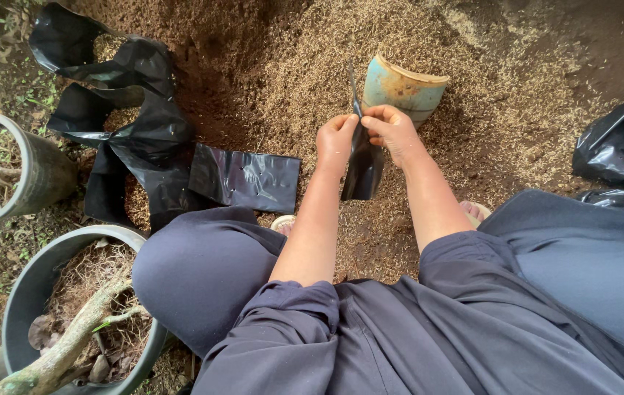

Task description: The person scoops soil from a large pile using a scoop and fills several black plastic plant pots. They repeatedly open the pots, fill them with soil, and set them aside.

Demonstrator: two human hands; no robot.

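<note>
The person is crouching over a mound of husk-flecked soil (429, 44) and holding a small black plastic bag (361, 164) between both hands. The left hand (337, 139) is pinching the bag's upper edge from the left, its grip narrow and closed on the plastic; the right hand (392, 130) is pinching the same edge from the right, fingers likewise closed on it. The two hands are almost touching at the bag's mouth, so neither one is nearer than the other. The bag's long axis is running roughly up and down, hanging from the fingertips toward the person's knees, with a thin strip of its edge sticking up above the hands. Just beyond the right hand, a pale blue cut piece of pipe (403, 89) is lying tilted on the soil, open end facing up and to the right. To the left, more black bags (147, 143) are lying in a loose heap, and two grey pots (23, 289) with roots and twigs are standing beside the person's left knee
</note>
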